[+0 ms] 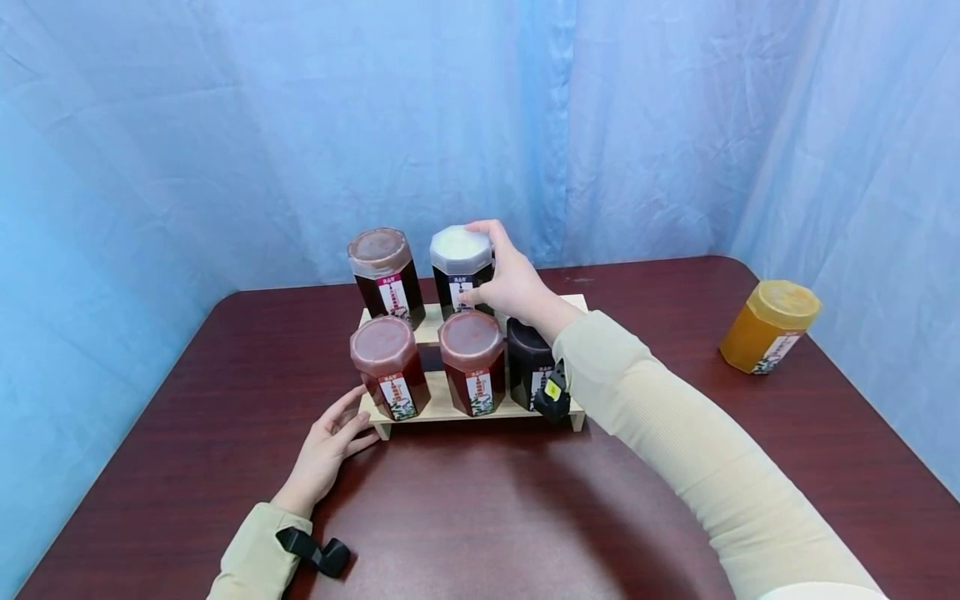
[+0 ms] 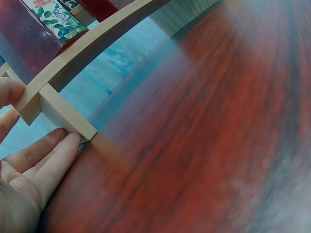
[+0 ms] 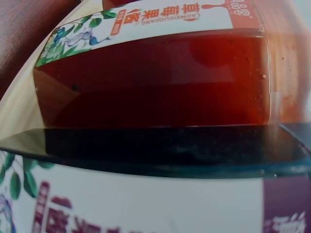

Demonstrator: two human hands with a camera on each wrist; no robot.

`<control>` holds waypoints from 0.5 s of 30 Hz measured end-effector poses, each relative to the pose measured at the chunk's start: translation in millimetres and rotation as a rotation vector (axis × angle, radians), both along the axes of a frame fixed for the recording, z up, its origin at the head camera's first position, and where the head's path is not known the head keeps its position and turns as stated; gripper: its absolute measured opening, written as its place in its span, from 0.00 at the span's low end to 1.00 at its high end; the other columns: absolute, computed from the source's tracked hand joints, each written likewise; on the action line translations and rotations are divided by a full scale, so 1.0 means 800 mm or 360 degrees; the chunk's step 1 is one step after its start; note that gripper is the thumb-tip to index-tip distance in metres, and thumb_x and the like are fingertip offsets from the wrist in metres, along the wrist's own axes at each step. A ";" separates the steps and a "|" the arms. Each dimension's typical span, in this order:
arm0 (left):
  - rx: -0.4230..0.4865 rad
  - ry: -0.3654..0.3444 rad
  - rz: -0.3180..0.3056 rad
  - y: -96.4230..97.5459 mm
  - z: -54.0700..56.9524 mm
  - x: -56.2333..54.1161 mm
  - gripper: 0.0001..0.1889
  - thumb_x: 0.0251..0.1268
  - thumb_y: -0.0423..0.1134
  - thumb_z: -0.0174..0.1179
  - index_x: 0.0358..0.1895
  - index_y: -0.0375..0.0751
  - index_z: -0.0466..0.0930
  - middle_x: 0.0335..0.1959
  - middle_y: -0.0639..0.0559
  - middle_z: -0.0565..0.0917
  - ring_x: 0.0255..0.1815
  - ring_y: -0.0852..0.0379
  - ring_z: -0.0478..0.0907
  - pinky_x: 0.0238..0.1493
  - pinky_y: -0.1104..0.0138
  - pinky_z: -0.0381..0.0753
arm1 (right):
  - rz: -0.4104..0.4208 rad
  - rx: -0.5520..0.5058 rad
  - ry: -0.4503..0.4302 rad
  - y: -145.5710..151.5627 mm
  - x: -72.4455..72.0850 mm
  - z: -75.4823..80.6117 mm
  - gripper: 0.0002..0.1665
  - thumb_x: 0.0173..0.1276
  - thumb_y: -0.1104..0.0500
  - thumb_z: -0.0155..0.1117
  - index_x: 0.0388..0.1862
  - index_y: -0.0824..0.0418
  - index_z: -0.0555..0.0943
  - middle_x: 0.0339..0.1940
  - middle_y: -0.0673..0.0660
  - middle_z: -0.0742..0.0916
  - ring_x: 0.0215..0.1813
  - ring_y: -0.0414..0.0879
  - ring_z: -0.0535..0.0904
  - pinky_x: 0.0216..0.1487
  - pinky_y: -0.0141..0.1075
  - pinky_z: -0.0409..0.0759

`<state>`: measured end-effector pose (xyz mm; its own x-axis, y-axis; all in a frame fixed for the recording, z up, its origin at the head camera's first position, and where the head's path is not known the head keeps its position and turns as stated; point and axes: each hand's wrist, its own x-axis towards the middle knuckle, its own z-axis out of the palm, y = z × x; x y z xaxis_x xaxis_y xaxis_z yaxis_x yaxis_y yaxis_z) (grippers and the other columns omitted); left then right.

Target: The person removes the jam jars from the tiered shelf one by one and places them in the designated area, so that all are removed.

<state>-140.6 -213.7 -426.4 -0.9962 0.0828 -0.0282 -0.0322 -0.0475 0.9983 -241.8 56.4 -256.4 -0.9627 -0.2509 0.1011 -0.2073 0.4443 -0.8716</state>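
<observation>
My right hand (image 1: 515, 279) grips a dark jar with a whitish lid (image 1: 461, 243) at the upper tier of the wooden rack (image 1: 426, 335). Its thumb lies across the front label and its fingers reach over the lid's right side. At the rack's lower left corner, my left hand (image 1: 327, 457) touches the end of the shelf. Up close in the left wrist view, fairly straight fingers (image 2: 53, 155) lie against the rack's short leg (image 2: 68, 114). The right wrist view shows a red jam jar (image 3: 155, 80) beside a dark jar's label (image 3: 146, 201), not the hand.
Another dark jar (image 1: 384, 271) stands at the upper left of the rack. Below are two red jars, left (image 1: 390, 367) and middle (image 1: 472, 362), and a black-lidded jar (image 1: 527, 358) partly behind the right wrist. A yellow jar (image 1: 771, 325) stands far right. Blue curtains (image 1: 300, 125) surround the table (image 1: 450, 517).
</observation>
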 end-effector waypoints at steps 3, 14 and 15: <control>0.0016 -0.0007 0.0007 0.000 -0.001 0.001 0.27 0.70 0.31 0.50 0.70 0.33 0.55 0.43 0.57 0.77 0.43 0.66 0.80 0.43 0.68 0.83 | 0.0000 -0.0006 0.0003 0.000 0.001 0.000 0.53 0.48 0.70 0.75 0.68 0.48 0.58 0.67 0.59 0.69 0.65 0.54 0.67 0.59 0.47 0.73; -0.0007 0.0004 0.0008 -0.002 -0.001 -0.001 0.27 0.71 0.32 0.50 0.70 0.33 0.55 0.42 0.57 0.76 0.43 0.66 0.79 0.43 0.68 0.83 | -0.0014 -0.0015 0.0041 0.000 -0.002 -0.002 0.52 0.47 0.70 0.76 0.67 0.48 0.59 0.67 0.59 0.70 0.66 0.53 0.67 0.62 0.47 0.71; -0.0010 0.0004 0.0004 -0.002 -0.001 0.000 0.27 0.71 0.32 0.50 0.70 0.33 0.55 0.42 0.57 0.76 0.43 0.66 0.79 0.43 0.68 0.83 | -0.0015 -0.0015 0.0044 0.000 -0.001 -0.001 0.52 0.47 0.70 0.76 0.67 0.48 0.59 0.67 0.59 0.70 0.67 0.53 0.66 0.62 0.47 0.71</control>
<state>-140.9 -215.1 -427.0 -0.9964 0.0802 -0.0264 -0.0298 -0.0411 0.9987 -242.5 56.0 -257.5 -0.9619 -0.2407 0.1298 -0.2270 0.4379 -0.8699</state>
